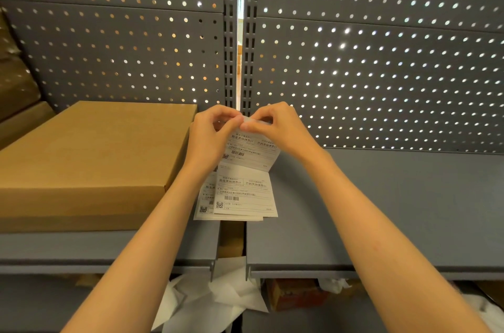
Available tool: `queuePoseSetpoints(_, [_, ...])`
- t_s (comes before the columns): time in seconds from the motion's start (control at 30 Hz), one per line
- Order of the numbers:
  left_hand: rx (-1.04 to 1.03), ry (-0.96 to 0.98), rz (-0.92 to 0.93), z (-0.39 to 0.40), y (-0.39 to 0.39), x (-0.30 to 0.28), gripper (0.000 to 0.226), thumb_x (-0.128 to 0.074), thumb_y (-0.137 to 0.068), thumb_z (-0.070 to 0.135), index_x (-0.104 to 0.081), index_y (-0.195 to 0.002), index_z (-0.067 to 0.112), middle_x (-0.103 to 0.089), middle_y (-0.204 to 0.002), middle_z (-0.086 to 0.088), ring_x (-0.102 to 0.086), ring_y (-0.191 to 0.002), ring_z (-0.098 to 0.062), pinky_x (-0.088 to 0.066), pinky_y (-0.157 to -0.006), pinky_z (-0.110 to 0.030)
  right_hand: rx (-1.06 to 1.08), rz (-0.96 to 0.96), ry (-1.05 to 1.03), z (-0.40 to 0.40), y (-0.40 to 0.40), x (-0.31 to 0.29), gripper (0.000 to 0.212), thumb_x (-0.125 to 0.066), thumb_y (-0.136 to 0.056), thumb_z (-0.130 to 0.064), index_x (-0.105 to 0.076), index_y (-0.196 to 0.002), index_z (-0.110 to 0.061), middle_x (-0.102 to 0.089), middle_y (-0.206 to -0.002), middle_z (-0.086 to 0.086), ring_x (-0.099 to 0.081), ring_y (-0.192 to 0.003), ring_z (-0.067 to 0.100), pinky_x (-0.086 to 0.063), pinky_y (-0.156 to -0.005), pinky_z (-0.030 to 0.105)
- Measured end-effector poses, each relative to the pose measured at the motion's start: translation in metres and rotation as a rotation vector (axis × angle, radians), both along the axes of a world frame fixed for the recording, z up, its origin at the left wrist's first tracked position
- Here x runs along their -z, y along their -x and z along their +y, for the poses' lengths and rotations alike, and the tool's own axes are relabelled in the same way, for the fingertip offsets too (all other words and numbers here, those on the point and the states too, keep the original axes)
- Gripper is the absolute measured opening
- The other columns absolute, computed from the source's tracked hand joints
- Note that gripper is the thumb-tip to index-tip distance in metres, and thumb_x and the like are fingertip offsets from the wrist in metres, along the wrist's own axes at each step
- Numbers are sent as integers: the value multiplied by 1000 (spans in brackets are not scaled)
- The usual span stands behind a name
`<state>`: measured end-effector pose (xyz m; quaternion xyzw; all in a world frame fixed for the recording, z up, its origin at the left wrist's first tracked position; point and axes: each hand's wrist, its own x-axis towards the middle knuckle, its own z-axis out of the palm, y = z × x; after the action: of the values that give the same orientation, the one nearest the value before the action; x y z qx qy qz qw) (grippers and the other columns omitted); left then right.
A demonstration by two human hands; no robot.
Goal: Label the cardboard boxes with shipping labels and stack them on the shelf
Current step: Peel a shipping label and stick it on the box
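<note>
Two hands meet at the top edge of a strip of shipping labels [246, 166], held up over the gap between two shelf boards. Our left hand [210, 133] and right hand [278, 128] each pinch that top edge with thumb and fingertips, closed tight on the paper, and we judge they are working a corner loose so the top label can peel from its backing. Holding the strip upright lets the lower labels hang free; their bottom ends lie on the gray shelf [381, 210], fanned a little.

Just left of our left wrist sits a flat cardboard box [90, 163], lying on the left shelf board with its long lid facing up. Its lid looks bare, with no label on it that we can see, so we take it to be the next one to label. Its right edge runs close beside the hanging labels, nearly touching the left forearm.

For room: the right shelf board is open gray metal from the labels out to the far right, backed by a pegboard wall [381, 59]. A narrow slot separates the two boards, right under the strip, so a loose label could slip down there. At far left, more brown boxes [16, 81] lean or stack against the wall. Below the shelf edge, crumpled white paper [207, 302] lies on the lower level, well apart from our hands.
</note>
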<state>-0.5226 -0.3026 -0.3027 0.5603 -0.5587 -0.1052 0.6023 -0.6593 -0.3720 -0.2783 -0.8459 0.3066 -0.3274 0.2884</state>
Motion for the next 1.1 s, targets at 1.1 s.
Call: queuePoseSetpoints(1.1, [-31, -34, -17, 1, 1, 6, 10, -59, -91, 19, -67, -94, 15, -68, -87, 5, -65, -85, -15, -55, -74, -31, -8, -66, -165, 4, 7, -14, 37, -62, -89, -41, -73, -73, -8, -59, -65, 10, -44, -58, 9, -36, -56, 16])
